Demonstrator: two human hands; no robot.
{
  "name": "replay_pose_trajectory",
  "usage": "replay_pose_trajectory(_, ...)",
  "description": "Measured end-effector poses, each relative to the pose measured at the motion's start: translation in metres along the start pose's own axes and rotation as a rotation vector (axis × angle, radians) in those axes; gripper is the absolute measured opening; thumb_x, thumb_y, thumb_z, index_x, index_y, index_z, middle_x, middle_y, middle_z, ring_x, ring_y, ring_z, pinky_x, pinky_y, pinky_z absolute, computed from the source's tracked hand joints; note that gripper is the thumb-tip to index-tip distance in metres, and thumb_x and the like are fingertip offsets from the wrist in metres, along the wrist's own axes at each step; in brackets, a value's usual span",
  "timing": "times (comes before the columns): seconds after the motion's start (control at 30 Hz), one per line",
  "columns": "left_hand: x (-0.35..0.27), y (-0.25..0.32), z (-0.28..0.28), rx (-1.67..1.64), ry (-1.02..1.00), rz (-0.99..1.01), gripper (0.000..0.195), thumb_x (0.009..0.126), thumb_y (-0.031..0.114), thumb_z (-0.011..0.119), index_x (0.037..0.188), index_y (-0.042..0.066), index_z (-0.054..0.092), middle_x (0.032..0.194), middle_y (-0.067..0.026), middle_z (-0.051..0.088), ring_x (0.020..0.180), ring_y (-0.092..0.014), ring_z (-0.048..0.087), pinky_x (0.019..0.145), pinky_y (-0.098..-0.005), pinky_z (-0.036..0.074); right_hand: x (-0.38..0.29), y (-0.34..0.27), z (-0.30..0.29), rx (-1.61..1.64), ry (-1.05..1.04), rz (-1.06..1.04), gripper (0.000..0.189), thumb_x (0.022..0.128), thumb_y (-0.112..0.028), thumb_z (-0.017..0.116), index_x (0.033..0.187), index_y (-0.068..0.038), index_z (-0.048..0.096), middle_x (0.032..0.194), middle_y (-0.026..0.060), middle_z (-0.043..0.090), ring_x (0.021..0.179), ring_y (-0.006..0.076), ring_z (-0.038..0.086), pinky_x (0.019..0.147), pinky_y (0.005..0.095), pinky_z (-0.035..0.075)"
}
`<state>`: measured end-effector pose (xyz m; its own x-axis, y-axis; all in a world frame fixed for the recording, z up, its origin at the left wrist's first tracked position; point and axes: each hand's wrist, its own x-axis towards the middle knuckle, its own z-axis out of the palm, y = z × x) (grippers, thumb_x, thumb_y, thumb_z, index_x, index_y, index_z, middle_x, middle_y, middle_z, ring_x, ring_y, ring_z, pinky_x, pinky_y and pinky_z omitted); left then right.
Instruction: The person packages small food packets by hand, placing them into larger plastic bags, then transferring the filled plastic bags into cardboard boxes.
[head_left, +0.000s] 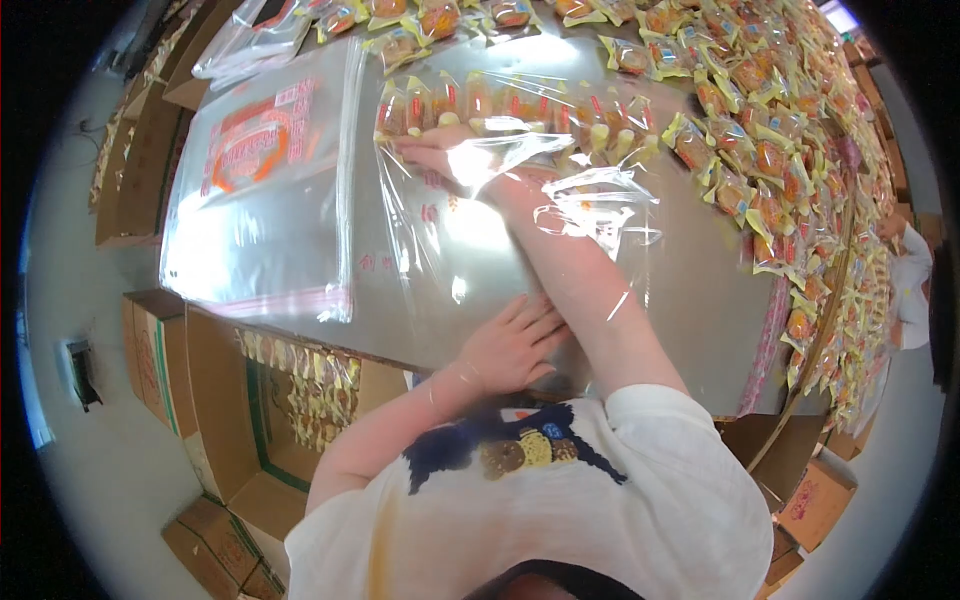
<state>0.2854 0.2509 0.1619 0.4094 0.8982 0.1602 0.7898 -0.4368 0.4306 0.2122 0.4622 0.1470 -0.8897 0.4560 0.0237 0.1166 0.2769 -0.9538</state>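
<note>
A clear plastic bag (517, 217) lies flat on the metal tabletop (697, 315), with a row of wrapped pastries (510, 105) side by side at its far end. My right arm reaches into the bag, and my right hand (442, 154) lies along the near side of the row, its fingers pointing left; glare covers part of it. My left hand (514, 341) rests near the table's front edge beside my right forearm, palm down, fingers spread. Left of the bag lies a stack of flat printed plastic bags (255, 195) with an orange ring on top.
Loose wrapped pastries (750, 142) cover the back and right of the table. An open cardboard box with packed pastries (322, 382) stands below the front left edge. More cardboard boxes (814, 499) stand at the lower right. Another person (911, 277) is at the far right.
</note>
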Motion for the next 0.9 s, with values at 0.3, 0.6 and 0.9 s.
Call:
replay_pose_trajectory(0.3,0.001,-0.042,-0.052,0.039,-0.069,0.119,0.032,0.077,0.016,0.054,0.107,0.003,0.054,0.1,-0.0128,0.055,0.092,-0.028,0.053,0.076,-0.0375,0.045,-0.174,-0.14,-0.007,-0.589,-0.916,-0.04,0.023,0.082,-0.017,0.049,0.097,-0.003,0.06,0.094,0.0179,0.06,0.096,0.0255,0.058,0.083,0.0379,0.046)
replay_pose_trajectory(0.6,0.152,0.01,-0.171,-0.975,-0.257,0.533,0.022,0.081,0.012,0.059,0.098,-0.002,0.058,0.093,-0.0122,0.059,0.076,-0.025,0.06,0.061,-0.0298,0.05,-0.04,0.031,-0.291,-0.879,0.565,-0.132,0.063,0.077,-0.053,0.045,0.124,-0.012,0.048,0.134,0.0184,0.037,0.127,0.0386,0.026,0.104,0.0539,0.016)
replay_pose_trajectory(0.9,0.193,0.05,-0.161,-1.264,-0.167,0.362,0.012,0.076,0.009,0.058,0.081,-0.001,0.057,0.079,-0.0119,0.056,0.065,-0.024,0.058,0.052,-0.0292,0.046,-0.123,0.055,-0.386,-1.196,0.003,0.649,0.055,0.078,-0.053,0.046,0.118,-0.017,0.054,0.13,0.0113,0.044,0.122,0.0299,0.037,0.101,0.041,0.029)
